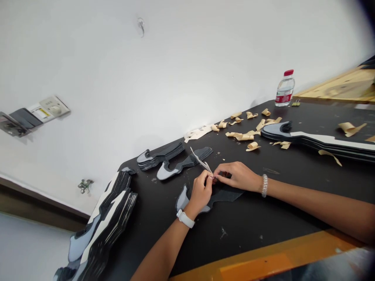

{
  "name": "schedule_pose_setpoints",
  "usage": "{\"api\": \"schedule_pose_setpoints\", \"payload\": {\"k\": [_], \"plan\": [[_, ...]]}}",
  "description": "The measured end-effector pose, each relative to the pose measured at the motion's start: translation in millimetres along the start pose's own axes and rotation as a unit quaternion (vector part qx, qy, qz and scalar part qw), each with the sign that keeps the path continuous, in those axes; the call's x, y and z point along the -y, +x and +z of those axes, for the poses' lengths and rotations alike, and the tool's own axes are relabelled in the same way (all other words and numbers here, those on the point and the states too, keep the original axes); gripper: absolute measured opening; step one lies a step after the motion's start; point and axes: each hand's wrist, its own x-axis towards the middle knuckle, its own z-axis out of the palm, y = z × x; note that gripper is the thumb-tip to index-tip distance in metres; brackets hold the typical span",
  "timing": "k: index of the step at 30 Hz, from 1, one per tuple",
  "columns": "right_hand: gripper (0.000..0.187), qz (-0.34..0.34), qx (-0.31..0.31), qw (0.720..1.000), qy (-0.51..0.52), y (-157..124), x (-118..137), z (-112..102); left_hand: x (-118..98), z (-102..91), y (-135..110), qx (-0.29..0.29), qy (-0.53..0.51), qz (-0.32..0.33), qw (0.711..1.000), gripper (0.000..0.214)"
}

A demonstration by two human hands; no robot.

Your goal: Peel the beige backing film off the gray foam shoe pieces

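My left hand [202,190], with a white watch band at the wrist, pinches the lower end of a thin white strip [200,159]. Thumb and finger of my right hand [234,175] meet at the same end of the strip, closed in a pinch; the exact grip between the fingertips is too small to see. Under both hands a flat dark grey cut piece [225,195] with a light grey curved end lies on the black table, partly covered by my left hand. Just beyond are two small stacks of similar pieces [160,155] [168,171].
Tall stacks of black, grey and white pieces [109,218] line the left edge. Another stack [319,142] lies at the right. Curled beige paper strips [241,136], white scraps [199,133], a water bottle [284,89] and a binder clip [296,103] are toward the wall.
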Motion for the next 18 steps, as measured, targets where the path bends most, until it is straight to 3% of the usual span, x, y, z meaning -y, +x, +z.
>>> {"api": "schedule_pose_setpoints", "payload": {"k": [5,12,18], "plan": [[0.016,0.002,-0.008,1.000,-0.009,-0.8,1.2,0.4,-1.7,-0.2,-1.2,0.011,0.020,0.015,1.000,0.020],[0.020,-0.026,-0.004,1.000,0.008,0.3,-0.4,0.1,2.1,2.2,-0.5,-0.003,-0.043,-0.003,0.999,0.012],[0.022,-0.046,0.013,0.999,-0.010,-0.5,-1.5,-0.8,1.7,2.1,0.8,-0.008,-0.015,0.008,1.000,0.012]]}}
